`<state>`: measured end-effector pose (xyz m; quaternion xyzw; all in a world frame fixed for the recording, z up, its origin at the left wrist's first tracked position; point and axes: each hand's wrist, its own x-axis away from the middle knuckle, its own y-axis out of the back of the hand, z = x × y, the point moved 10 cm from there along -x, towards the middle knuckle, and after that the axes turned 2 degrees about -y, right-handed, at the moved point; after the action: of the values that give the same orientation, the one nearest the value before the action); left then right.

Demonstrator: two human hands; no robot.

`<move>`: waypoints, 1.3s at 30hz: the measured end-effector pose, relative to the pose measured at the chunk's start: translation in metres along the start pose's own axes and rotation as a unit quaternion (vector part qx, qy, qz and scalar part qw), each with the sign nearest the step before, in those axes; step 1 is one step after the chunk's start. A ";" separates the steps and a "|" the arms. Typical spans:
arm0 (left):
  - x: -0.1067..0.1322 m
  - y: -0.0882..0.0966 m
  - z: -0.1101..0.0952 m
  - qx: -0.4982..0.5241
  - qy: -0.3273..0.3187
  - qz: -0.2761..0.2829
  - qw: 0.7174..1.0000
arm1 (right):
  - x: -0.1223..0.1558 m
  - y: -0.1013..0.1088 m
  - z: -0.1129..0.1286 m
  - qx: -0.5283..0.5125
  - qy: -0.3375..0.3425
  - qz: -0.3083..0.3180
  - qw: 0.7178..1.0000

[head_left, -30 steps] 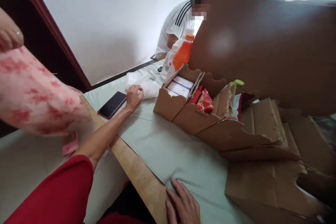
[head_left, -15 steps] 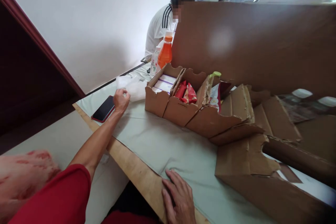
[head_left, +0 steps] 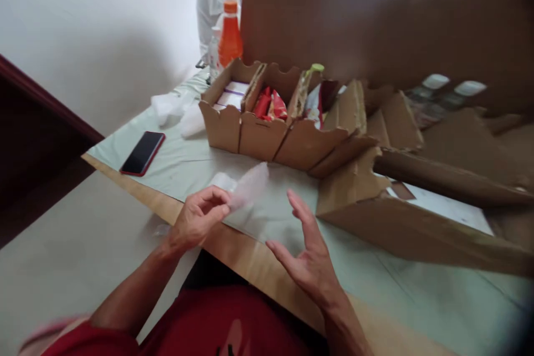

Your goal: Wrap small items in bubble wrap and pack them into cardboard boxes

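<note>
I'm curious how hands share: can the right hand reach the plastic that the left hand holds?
Probably yes. The right hand looks empty, its fingers spread, and the plastic sticks out from the left hand on that side, with nothing seen in between.

Between my left hand (head_left: 198,221) and my right hand (head_left: 309,260), around mid-frame, I have an open gap, though the thin plastic piece (head_left: 251,186) pinched in my left fingers juts into it. At centre left, pale green cloth (head_left: 179,164) gives me a lane between the phone (head_left: 143,153) and the row of cardboard boxes (head_left: 258,139). That row walls off the centre, with the orange bottle (head_left: 230,41) and brown panel (head_left: 354,5) behind it. Crumpled plastic (head_left: 166,107) lies across the way at upper left. The long box (head_left: 417,233) blocks my right; cloth runs free below it.
</note>
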<state>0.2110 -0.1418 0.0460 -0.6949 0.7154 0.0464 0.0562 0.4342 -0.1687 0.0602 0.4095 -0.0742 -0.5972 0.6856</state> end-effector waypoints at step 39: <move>0.031 -0.148 0.019 -0.465 -0.314 0.225 0.796 | 0.094 0.046 -0.082 0.236 -0.167 -0.054 0.956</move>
<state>0.3579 -0.1741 0.0249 -0.4038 0.6870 0.6008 -0.0644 0.5435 -0.2149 -0.0004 0.4578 -0.3046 -0.6585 0.5139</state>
